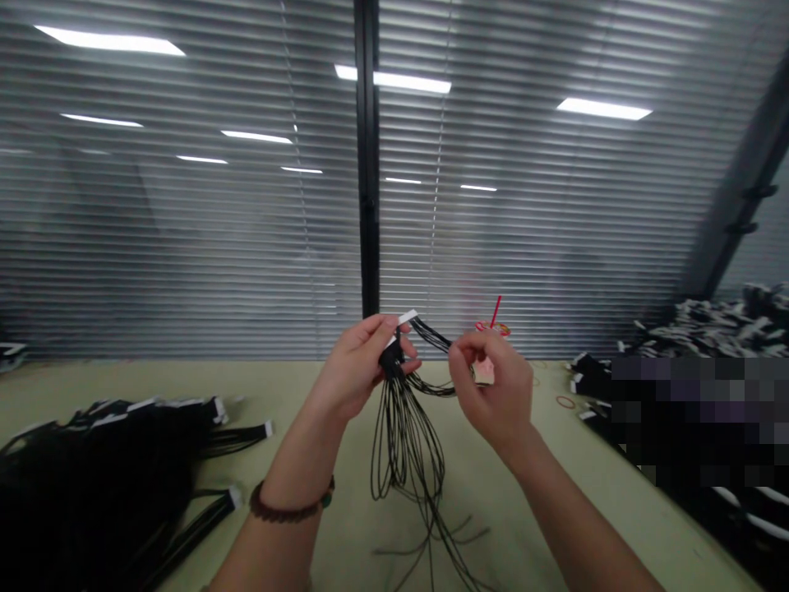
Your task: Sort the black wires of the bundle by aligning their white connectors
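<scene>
A black wire harness (407, 444) hangs in loops from my left hand (357, 366), which grips it near its top. A white connector (408, 316) sticks out above the left fingertips, and a dark wrapped part of the bundle lies just under them. From the connector, several thin wires (435, 335) curve across to my right hand (496, 382). Its thumb and forefinger are pinched together on these wires; the exact contact is partly hidden. Loose wire ends (431, 538) spread out low over the table.
On the left of the pale table (333, 526) lies a big pile of black harnesses (92, 485) with white connectors. Another heap (696, 345) fills the right side. A thin red stick (496, 311) rises behind my right hand, near a rubber band (565, 402). Window blinds (185, 263) stand behind.
</scene>
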`<state>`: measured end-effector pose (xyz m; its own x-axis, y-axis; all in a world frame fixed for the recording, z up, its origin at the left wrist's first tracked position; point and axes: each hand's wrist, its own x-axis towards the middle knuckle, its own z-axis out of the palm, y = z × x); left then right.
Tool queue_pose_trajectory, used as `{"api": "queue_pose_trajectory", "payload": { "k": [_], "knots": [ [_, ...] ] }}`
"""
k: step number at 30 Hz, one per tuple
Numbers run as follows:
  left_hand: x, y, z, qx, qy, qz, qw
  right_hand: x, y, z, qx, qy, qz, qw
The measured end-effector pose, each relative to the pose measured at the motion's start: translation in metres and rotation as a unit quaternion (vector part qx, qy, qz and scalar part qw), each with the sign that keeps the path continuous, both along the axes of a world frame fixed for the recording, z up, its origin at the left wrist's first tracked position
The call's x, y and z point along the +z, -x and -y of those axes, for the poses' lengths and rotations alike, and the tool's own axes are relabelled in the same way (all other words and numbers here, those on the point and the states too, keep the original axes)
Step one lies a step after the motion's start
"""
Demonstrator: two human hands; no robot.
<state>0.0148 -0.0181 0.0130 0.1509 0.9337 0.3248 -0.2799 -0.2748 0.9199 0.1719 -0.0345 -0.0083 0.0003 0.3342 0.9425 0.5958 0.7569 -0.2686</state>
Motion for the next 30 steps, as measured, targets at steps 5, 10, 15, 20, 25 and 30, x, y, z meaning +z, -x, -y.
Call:
{"api": "queue_pose_trajectory", "payload": {
  "k": [5, 10, 15, 20, 25, 30],
  "knots": [
    [-0.001, -0.004, 0.000, -0.017, -0.002, 0.002, 1.000, -0.003, 0.008, 0.007, 0.063, 0.165, 0.155, 0.972],
    [-0.001, -0.003, -0.002, -0.035, -0.001, 0.008, 0.999, -0.008, 0.012, 0.000, 0.108, 0.187, 0.151, 0.965],
    [0.001, -0.003, 0.000, -0.029, 0.003, 0.012, 1.000, -0.007, 0.014, 0.004, 0.100, 0.176, 0.128, 0.971],
    [0.000, -0.004, 0.001, -0.027, -0.006, 0.013, 1.000, -0.008, 0.014, 0.007, 0.064, 0.141, 0.163, 0.974],
    [0.000, -0.005, 0.000, -0.032, -0.006, 0.016, 0.999, -0.007, 0.013, 0.008, 0.031, 0.121, 0.205, 0.971],
    [0.000, -0.006, -0.002, -0.023, -0.008, 0.014, 1.000, -0.006, 0.010, 0.006, -0.021, 0.104, 0.258, 0.960]
  ]
}}
